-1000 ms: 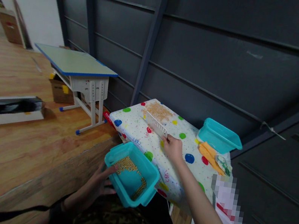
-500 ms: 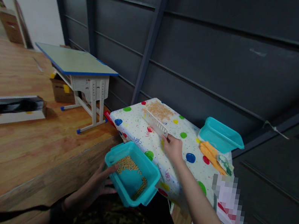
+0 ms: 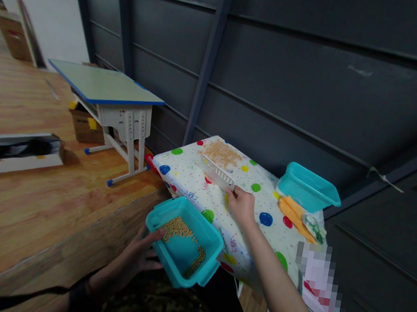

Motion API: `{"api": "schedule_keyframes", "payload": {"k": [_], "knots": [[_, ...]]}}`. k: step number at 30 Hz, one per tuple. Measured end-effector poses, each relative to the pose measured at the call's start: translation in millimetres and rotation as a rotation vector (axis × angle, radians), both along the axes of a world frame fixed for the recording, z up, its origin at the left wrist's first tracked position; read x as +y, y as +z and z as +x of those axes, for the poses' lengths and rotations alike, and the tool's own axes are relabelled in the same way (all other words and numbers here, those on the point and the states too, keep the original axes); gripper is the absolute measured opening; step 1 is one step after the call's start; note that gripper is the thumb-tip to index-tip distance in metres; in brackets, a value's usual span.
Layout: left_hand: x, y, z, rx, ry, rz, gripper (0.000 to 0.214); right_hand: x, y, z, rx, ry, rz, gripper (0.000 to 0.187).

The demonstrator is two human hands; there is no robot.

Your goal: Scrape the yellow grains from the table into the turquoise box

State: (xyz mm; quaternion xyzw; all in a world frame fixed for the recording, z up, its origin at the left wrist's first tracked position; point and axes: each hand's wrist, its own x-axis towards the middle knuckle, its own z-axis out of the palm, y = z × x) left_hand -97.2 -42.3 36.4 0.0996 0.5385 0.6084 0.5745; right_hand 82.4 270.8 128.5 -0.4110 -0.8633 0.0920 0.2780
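My left hand (image 3: 141,254) grips the near left edge of a teal plastic tub (image 3: 187,237) held just below the table's front edge; yellow beans (image 3: 179,227) lie in it. My right hand (image 3: 242,205) is closed on the end of a white slotted plastic scraper (image 3: 217,172) that rests on the polka-dot tablecloth (image 3: 192,177). Just beyond the scraper, near the table's far edge, lies a pile of beans (image 3: 223,152).
A second teal tub (image 3: 307,186) stands at the table's right end beside an orange cloth (image 3: 295,211) and a patterned packet (image 3: 313,228). A blue-edged desk (image 3: 104,86) and a white box (image 3: 17,150) stand on the wooden floor at left. A dark panelled wall is behind.
Almost nothing differs; the scraper and my right hand have shifted very slightly toward the bean pile, and the tub stays in place.
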Motion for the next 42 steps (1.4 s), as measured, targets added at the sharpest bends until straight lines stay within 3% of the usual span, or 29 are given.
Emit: {"api": "schedule_keyframes", "payload": {"k": [8, 17, 23, 42], "knots": [[-0.1, -5.8, 0.1, 0.018, 0.019, -0.02, 0.132, 4.2, -2.8, 1.2, 0.05, 0.028, -0.009, 0.043], [0.1, -0.1, -1.2, -0.005, 0.0, -0.05, 0.114, -1.9, 3.6, -0.4, 0.087, 0.024, -0.094, 0.047], [1.6, -7.1, -0.2, -0.012, 0.028, -0.043, 0.113, -1.0, 4.0, -0.9, 0.102, 0.004, -0.074, 0.05], [0.5, -1.8, 0.9, -0.022, 0.029, -0.054, 0.106, -0.8, 1.8, 0.4, 0.176, 0.051, -0.125, 0.048]]}}
